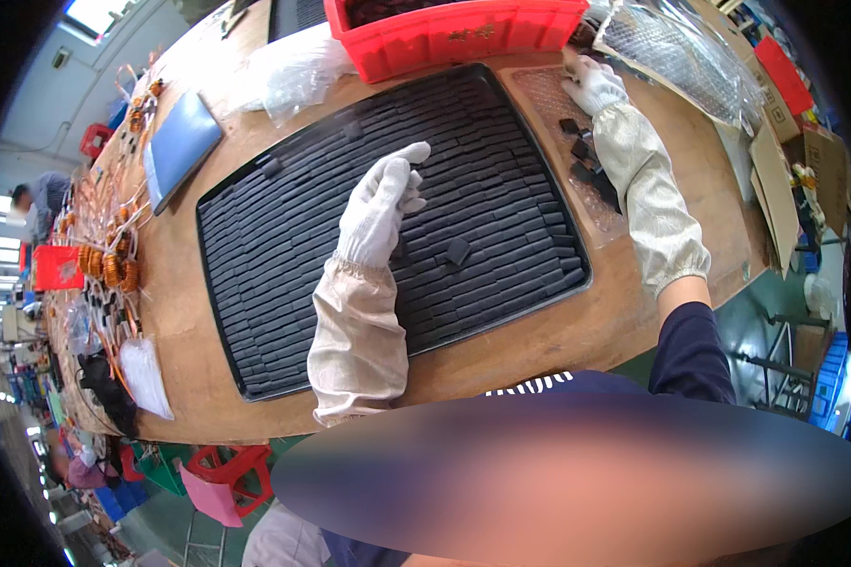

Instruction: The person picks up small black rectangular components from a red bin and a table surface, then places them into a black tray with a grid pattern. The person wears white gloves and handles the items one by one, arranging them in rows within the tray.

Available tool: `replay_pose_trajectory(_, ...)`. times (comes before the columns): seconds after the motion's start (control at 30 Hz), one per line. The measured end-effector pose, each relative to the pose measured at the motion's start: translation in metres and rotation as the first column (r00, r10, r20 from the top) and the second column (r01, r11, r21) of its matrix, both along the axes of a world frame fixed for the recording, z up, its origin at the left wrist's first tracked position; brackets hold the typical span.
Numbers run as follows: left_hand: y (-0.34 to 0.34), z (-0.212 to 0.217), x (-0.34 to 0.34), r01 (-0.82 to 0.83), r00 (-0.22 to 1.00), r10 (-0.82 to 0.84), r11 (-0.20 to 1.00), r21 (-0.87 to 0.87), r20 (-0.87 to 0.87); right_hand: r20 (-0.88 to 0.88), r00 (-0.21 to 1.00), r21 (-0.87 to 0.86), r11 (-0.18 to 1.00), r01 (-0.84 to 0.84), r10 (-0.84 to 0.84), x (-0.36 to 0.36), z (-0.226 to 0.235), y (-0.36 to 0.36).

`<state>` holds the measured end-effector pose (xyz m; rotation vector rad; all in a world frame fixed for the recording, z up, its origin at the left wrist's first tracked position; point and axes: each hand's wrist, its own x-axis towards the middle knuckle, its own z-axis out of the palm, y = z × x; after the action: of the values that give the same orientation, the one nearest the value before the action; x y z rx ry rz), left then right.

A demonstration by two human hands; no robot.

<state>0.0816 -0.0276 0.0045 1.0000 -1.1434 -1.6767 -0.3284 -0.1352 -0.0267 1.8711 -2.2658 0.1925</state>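
A large black tray (219, 312) packed with rows of small dark rectangular blocks lies on the wooden table. My left hand (383, 203), in a white glove and beige sleeve cover, rests over the middle of the tray with fingers curled, seeming to pinch a small dark block. One loose block (458, 250) lies tilted on the rows just right of that hand. My right hand (594, 85), also gloved, reaches to the far right of the tray, at a clear plastic sheet (548, 90) with several loose dark blocks (581, 151) on it. What it holds is hidden.
A red bin (454, 33) stands behind the tray. Clear plastic bags (293, 76) and a blue-grey pad (182, 142) lie at the back left. Copper wire coils (113, 269) line the left edge. Cardboard (775, 180) and mesh packaging (671, 52) sit at right. Another person (38, 203) works far left.
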Motion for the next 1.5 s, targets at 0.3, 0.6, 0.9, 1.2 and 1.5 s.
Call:
replay_pose_trajectory(0.3, -0.009, -0.015, 0.003, 0.056, 0.989, -0.062, 0.997, -0.052, -0.131, 0.078, 0.984, -0.152, 0.977, -0.149, 0.162, 0.019, 0.000, -0.001)
replay_pose_trajectory(0.6, -0.004, -0.022, 0.000, -0.051, 0.998, 0.054, 0.994, -0.098, 0.036, 0.943, 0.006, -0.287, 0.823, -0.490, 0.333, 0.156, 0.048, 0.082)
replay_pose_trajectory(0.9, 0.004, -0.015, -0.010, 0.032, 0.997, -0.031, 0.999, 0.010, -0.073, 0.939, -0.024, -0.317, 0.838, -0.444, 0.343, 0.197, 0.039, 0.101)
replay_pose_trajectory(1.2, 0.002, -0.017, -0.011, 0.065, 0.997, -0.064, 0.997, 0.028, -0.034, 0.583, 0.386, -0.469, 0.683, -0.560, 0.715, 0.195, 0.033, 0.107)
replay_pose_trajectory(1.5, 0.007, -0.002, -0.013, 0.064, 0.979, -0.055, 0.997, -0.039, 0.194, 0.068, 0.514, -0.524, 0.469, -0.711, 0.855, 0.178, 0.045, 0.088)
